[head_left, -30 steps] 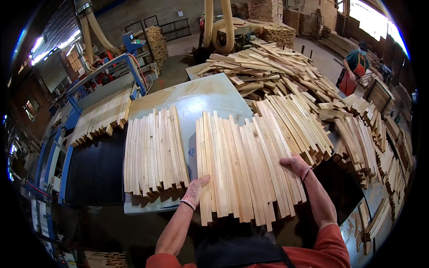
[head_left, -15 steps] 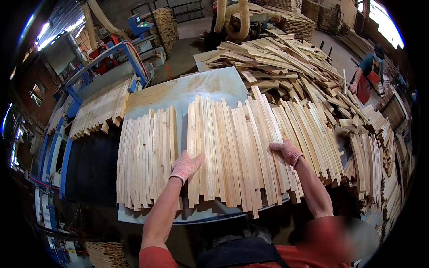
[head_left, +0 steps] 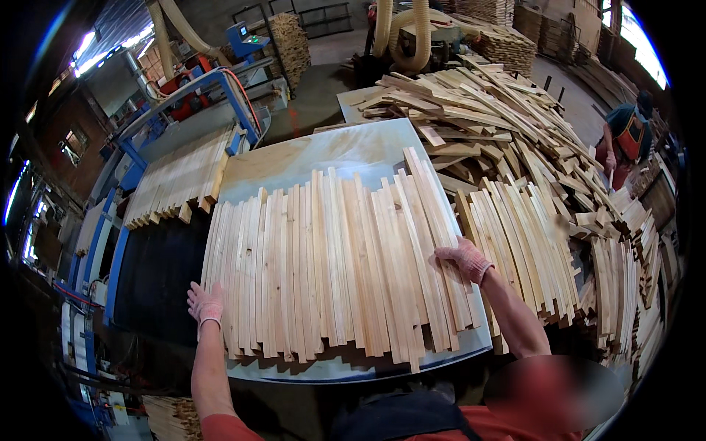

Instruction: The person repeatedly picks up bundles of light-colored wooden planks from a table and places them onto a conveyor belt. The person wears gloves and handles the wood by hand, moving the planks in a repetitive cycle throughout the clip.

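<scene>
A row of pale wooden slats (head_left: pixel 316 272) lies side by side on a light blue-grey tabletop (head_left: pixel 353 151), with uneven ends. At its left edge is my left hand (head_left: pixel 206 303), in a pinkish knit glove, with fingers spread beside the outermost slat. My right hand (head_left: pixel 465 259), gloved likewise, rests at the right edge of the row, with its thumb over the slats and its fingers partly out of sight. Neither hand visibly grips a slat. Past my right hand, a second group of slats (head_left: pixel 518 253) sits apart from the row.
A blue-framed machine (head_left: pixel 239 99) with slats (head_left: pixel 176 176) on it and a black belt (head_left: pixel 158 275) stands at the left. Behind the table at the right is a big loose heap of wood strips (head_left: pixel 478 110). A co-worker (head_left: pixel 625 140) in a red apron stands at the far right.
My left hand has moved from the gap between two groups to the far left edge. The gap has closed into one row. Beside my right hand, a gap now separates the slats farther right.
</scene>
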